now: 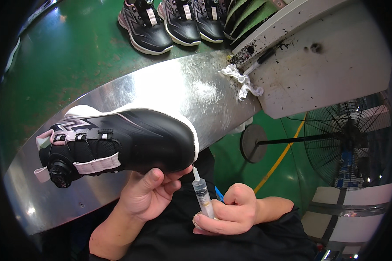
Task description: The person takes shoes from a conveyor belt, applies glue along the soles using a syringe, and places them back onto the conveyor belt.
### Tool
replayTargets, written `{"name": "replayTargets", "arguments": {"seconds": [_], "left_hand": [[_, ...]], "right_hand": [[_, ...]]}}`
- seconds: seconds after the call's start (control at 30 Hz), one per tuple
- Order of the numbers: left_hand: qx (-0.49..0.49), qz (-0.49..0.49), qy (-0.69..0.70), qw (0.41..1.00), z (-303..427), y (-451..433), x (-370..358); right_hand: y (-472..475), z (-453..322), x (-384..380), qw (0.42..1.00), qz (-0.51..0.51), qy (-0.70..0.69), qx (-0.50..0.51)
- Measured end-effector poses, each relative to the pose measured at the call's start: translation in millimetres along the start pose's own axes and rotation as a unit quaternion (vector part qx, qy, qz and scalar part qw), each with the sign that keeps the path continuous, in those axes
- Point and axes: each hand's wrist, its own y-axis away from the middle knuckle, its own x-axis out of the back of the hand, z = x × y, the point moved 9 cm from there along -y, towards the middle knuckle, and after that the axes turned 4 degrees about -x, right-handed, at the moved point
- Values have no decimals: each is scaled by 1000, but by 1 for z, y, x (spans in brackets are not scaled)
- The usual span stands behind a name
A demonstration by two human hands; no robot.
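A black sneaker with a white sole edge, pink pull tabs and a dial lace lies tilted on its side above the metal bench, its toe to the right. My left hand supports it from below near the toe, thumb and fingers against the upper. In my right hand is a plastic syringe with clear contents, held upright with the fingers curled around its barrel. The syringe's tip is at the seam between the sole edge and the upper at the toe; whether it touches cannot be told.
A shiny metal bench top spans the middle. Several matching sneakers stand beyond it on a green surface. A crumpled white cloth and a dark-handled tool lie by a stained white panel. A pedestal fan stands at right.
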Motion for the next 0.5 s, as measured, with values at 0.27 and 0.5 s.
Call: {"name": "replayTargets", "arguments": {"seconds": [0.27,0.5], "left_hand": [[66,-61,13,996,-7,22,9],[-21,158,-95,983,28,127,28]], "right_hand": [[10,16,27,996,74,46,-37],[16,86,-24,992,18,-55,-110]]}}
